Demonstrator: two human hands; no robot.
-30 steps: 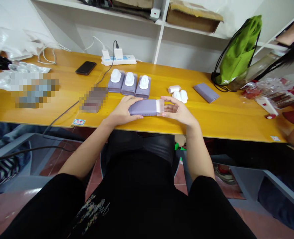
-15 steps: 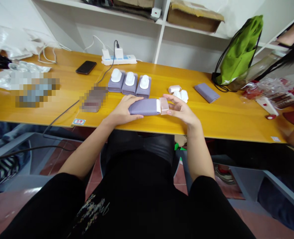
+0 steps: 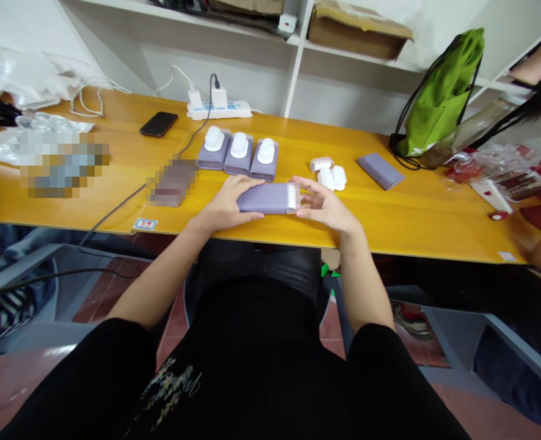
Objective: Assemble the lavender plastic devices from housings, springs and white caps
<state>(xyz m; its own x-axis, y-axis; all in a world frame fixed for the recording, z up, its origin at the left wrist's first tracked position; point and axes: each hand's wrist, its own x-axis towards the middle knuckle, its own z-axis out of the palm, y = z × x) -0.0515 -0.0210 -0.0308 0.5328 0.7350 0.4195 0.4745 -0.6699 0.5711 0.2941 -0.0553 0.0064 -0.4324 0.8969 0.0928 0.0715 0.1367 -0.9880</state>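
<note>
My left hand (image 3: 223,205) is wrapped round one end of a lavender rectangular case (image 3: 264,198), which lies on its side just above the table's front edge. At its right end is a white part, covered by a clear, pinkish cap (image 3: 294,198). The thumb and fingers of my right hand (image 3: 328,208) grip that cap from the right. Behind them stand three similar lavender cases (image 3: 238,160), each with a white ridged oval piece (image 3: 239,145) on top. Near my right fingertips lie small white pieces (image 3: 332,177) and a pale pink cylinder (image 3: 320,164).
A lavender perforated sleeve (image 3: 380,170) lies to the right, before a green drawstring bag (image 3: 439,95). At the back are a power strip (image 3: 238,110) and a phone (image 3: 159,124). A cable (image 3: 115,211) crosses the table's left part. Other people's limbs show at both sides.
My right hand has moved left with the clear cap, which now sits over the white end of the lavender case. My left hand has stayed in place.
</note>
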